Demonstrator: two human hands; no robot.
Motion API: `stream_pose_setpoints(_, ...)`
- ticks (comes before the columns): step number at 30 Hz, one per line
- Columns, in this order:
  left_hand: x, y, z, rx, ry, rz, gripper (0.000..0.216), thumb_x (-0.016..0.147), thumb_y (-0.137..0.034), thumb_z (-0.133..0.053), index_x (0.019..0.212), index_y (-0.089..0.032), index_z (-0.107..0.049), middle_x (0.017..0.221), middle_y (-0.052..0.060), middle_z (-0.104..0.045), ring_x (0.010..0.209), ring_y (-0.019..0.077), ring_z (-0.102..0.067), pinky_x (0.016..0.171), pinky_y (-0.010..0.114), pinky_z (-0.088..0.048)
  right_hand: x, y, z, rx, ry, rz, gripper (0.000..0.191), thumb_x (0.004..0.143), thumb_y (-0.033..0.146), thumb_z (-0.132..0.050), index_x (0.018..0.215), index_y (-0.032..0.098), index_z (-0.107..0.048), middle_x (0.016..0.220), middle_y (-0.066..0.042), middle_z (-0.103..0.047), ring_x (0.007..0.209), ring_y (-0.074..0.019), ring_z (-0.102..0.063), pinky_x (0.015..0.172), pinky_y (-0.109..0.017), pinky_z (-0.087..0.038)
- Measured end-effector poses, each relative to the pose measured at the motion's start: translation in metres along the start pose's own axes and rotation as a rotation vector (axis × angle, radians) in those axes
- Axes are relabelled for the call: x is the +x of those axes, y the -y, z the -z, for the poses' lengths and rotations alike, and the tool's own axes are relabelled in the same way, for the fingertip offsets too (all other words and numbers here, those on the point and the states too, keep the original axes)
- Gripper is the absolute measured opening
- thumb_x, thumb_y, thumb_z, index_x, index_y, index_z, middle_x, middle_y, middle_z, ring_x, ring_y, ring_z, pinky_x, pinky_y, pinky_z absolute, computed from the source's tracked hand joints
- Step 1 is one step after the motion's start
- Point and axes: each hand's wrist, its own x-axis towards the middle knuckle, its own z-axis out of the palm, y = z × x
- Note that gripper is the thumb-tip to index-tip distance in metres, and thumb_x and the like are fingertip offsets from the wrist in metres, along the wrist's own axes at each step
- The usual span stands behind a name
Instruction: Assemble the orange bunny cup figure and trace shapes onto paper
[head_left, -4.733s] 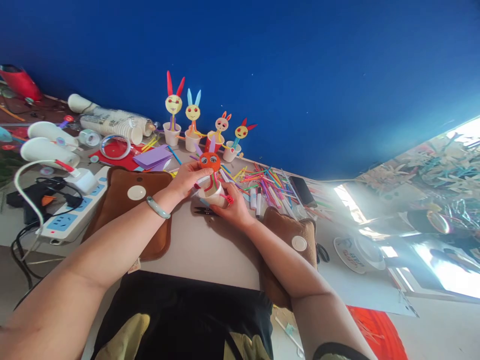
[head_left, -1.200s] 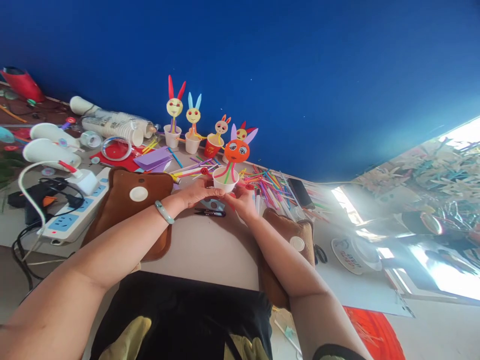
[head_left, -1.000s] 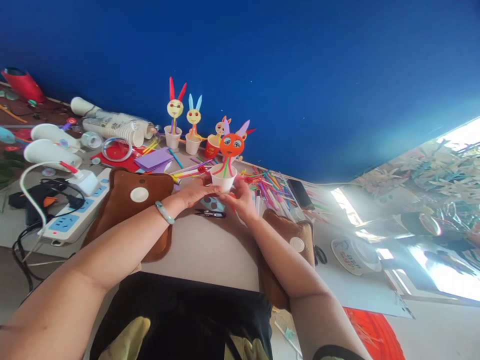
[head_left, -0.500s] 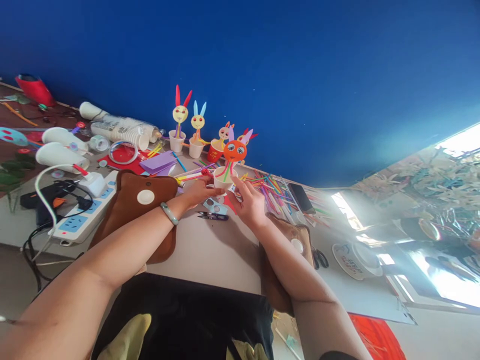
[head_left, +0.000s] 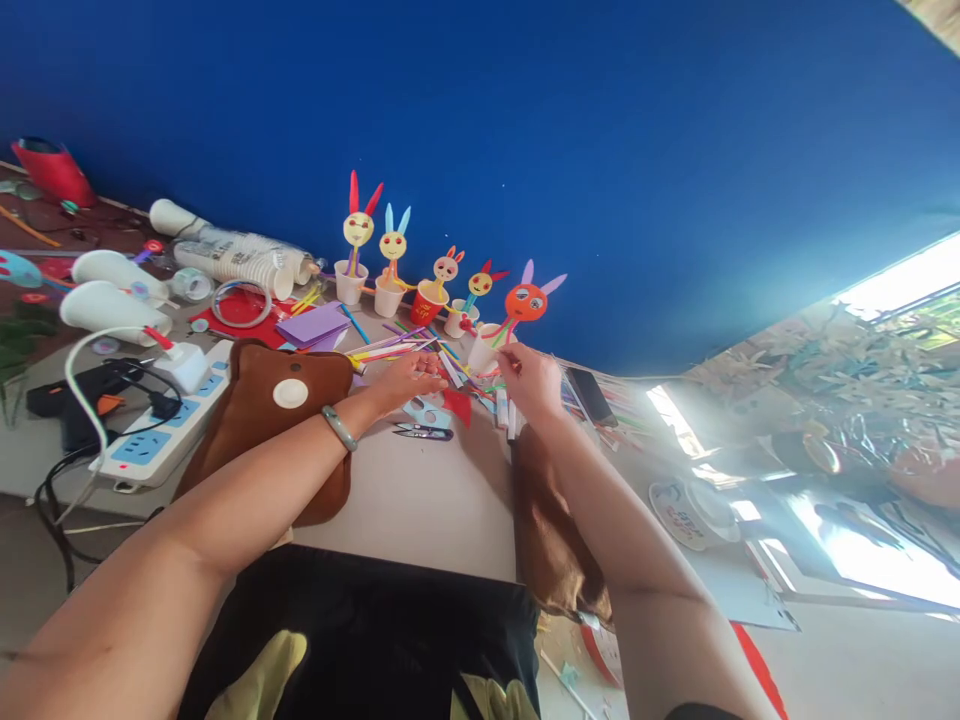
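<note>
A white paper cup [head_left: 482, 356] carries a figure with a round orange face [head_left: 526, 303], lilac ears and a green and pink stem. The fingers of my right hand [head_left: 532, 382] are pinched at the cup's right side. Away to its left, my left hand [head_left: 411, 380] is empty, its fingers apart above scattered coloured sticks. Just below it lie a light blue sheet with round holes [head_left: 427, 411], a red scrap [head_left: 457, 405] and thread snips [head_left: 423, 432]. Several similar cup figures line the wall, such as one in a red cup [head_left: 429, 303].
A brown cushion [head_left: 322, 470] lies under my left forearm, beside a power strip [head_left: 157, 435] with cables and a black glue gun [head_left: 71, 395]. Stacked paper cups [head_left: 232, 262] are at back left. A phone [head_left: 591, 396] and a white bowl [head_left: 694, 515] are on the right.
The orange-faced figure in its cup has moved right with my right hand, joining the row's end. My left hand has let go of the cup and stays further left.
</note>
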Motion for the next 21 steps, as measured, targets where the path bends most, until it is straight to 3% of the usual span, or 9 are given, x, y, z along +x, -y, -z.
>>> stream_pose_setpoints(4,0.004,0.005,-0.002,-0.06,0.01,0.016,0.051,0.063,-0.042,-0.089,0.097,-0.016,-0.061,0.088,0.002,-0.068,0.074,0.0127,-0.064,0.066,0.027,-0.05,0.021,-0.03,-0.01,-0.143,-0.029,-0.134,0.028,0.092,0.03,-0.05,0.097,0.02,-0.076,0.091,-0.01,-0.077,0.075,-0.022,-0.063,0.063,-0.029,-0.033)
stream_pose_setpoints(10,0.01,0.012,0.001,-0.032,0.034,0.015,0.051,0.062,-0.044,-0.088,0.097,-0.014,-0.068,0.08,0.002,-0.07,0.071,0.0141,-0.064,0.064,0.027,-0.049,0.047,-0.052,-0.033,-0.235,-0.008,-0.235,0.03,0.095,0.029,-0.048,0.101,0.019,-0.075,0.093,-0.012,-0.075,0.075,-0.0207,-0.06,0.062,-0.029,-0.028)
stream_pose_setpoints(21,0.01,0.011,0.001,-0.006,0.061,0.018,0.042,0.063,-0.044,-0.086,0.086,-0.014,-0.067,0.081,0.004,-0.07,0.069,0.0126,-0.062,0.066,0.028,-0.049,0.073,-0.066,-0.071,-0.235,0.098,-0.336,0.033,0.099,0.034,-0.044,0.106,0.022,-0.073,0.1,-0.011,-0.076,0.085,-0.0232,-0.064,0.067,-0.029,-0.036)
